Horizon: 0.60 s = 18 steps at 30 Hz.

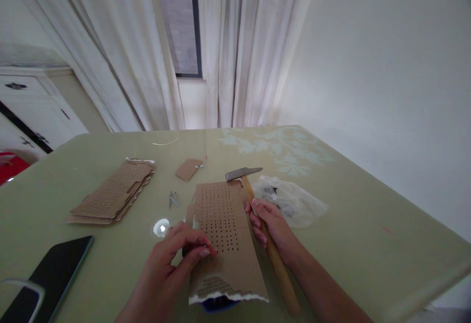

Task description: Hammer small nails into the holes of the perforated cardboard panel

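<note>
Green tabletop point(353, 205) is bearing the perforated cardboard point(224, 217), near centre. Right hand point(273, 221) is closing round the hammer point(276, 261); left hand point(176, 254) is pinching at the near holes, contents unclear. Keep cardboard steady.

Cardboard strip point(230, 263): brown, lying lengthwise, pierced by regular rows of small dark holes from the far end to about the middle; the nearer part is unpierced, its near edge ragged, with corrugation exposed. Hammer point(275, 260): grey metal head at the strip's far right corner, pale wooden handle slanting nearward along its right side, held partway along.
</note>
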Available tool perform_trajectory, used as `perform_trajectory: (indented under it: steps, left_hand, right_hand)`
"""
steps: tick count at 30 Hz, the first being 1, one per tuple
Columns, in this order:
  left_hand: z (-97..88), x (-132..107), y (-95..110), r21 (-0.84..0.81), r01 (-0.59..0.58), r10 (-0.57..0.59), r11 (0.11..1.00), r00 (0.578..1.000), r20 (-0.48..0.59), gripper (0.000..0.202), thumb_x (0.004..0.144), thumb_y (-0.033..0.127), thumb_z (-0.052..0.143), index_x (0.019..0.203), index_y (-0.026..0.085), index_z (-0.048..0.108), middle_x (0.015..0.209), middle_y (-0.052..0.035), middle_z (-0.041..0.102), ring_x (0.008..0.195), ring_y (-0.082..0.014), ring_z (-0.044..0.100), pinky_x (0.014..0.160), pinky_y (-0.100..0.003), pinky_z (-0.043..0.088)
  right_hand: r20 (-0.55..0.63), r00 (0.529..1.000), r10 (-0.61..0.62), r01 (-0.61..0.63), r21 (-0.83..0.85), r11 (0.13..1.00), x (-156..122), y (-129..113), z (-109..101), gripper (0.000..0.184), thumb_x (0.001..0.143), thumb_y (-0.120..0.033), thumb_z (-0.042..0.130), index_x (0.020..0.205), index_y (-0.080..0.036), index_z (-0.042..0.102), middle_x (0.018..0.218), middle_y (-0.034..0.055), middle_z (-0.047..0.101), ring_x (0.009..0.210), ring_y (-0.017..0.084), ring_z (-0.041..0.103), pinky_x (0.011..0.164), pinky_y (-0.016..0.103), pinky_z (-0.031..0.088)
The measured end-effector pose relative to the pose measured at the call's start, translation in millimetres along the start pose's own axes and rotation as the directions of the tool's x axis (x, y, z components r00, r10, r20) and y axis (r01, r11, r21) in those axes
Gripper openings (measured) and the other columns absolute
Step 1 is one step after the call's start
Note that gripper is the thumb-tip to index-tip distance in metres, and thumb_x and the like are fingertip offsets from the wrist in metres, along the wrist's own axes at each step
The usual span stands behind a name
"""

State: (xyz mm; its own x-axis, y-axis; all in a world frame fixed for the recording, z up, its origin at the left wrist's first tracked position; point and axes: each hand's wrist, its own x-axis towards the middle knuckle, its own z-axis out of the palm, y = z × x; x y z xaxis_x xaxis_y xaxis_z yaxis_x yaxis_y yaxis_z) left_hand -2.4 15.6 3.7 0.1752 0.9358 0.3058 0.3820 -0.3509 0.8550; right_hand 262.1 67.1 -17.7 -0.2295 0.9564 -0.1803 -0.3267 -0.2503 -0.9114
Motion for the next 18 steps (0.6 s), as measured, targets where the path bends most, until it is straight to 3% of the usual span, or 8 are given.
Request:
perform_trajectory:
  steps: [5,10,14,18]
  left_hand:
    - [1.9,1.3,0.7,-0.020,0.009,-0.010,1.000,1.000,-0.017,0.016,0.096,0.029,0.070,0.085,0.028,0.081,0.078,0.0014,0.074,0.073,-0.0168,0.070,0.068,-0.023,0.055]
    - [0.7,0.3,-3.3,-0.024,-0.006,0.006,1.000,1.000,-0.007,0.014,0.096,0.027,0.070,0.087,0.028,0.081,0.079,0.0020,0.075,0.075,-0.0162,0.071,0.070,-0.022,0.055]
    - [-1.3,-1.3,-4.9,-0.020,-0.012,0.012,1.000,1.000,-0.010,0.012,0.096,0.027,0.072,0.088,0.029,0.081,0.082,0.0021,0.076,0.078,-0.0164,0.071,0.072,-0.022,0.055]
    - [-0.3,-1.2,-3.8,-0.024,-0.010,0.010,1.000,1.000,-0.019,0.014,0.097,0.028,0.071,0.087,0.029,0.081,0.080,0.0027,0.076,0.076,-0.0161,0.071,0.071,-0.022,0.054]
  right_hand:
    - [0.002,1.000,-0.016,0.016,-0.024,1.000,-3.1,2.4,2.4,0.052,0.083,-0.064,0.087,0.081,-0.021,0.056,0.055,-0.0131,0.048,0.032,0.002,0.033,0.029,0.012,0.030]
    - [0.027,1.000,0.000,0.002,-0.060,0.998,-4.3,7.0,0.8,0.048,0.083,-0.059,0.090,0.090,-0.021,0.060,0.042,-0.0151,0.045,0.030,0.003,0.028,0.029,0.012,0.028]
    - [0.027,1.000,0.015,-0.014,-0.068,0.998,-4.5,7.8,1.7,0.053,0.073,-0.054,0.097,0.089,-0.022,0.059,0.052,-0.0128,0.055,0.031,0.002,0.032,0.029,0.013,0.028]
    - [0.022,0.999,0.028,-0.026,-0.084,0.996,-6.0,5.2,4.5,0.052,0.072,-0.052,0.098,0.088,-0.020,0.060,0.057,-0.0107,0.058,0.034,0.002,0.035,0.030,0.013,0.028]
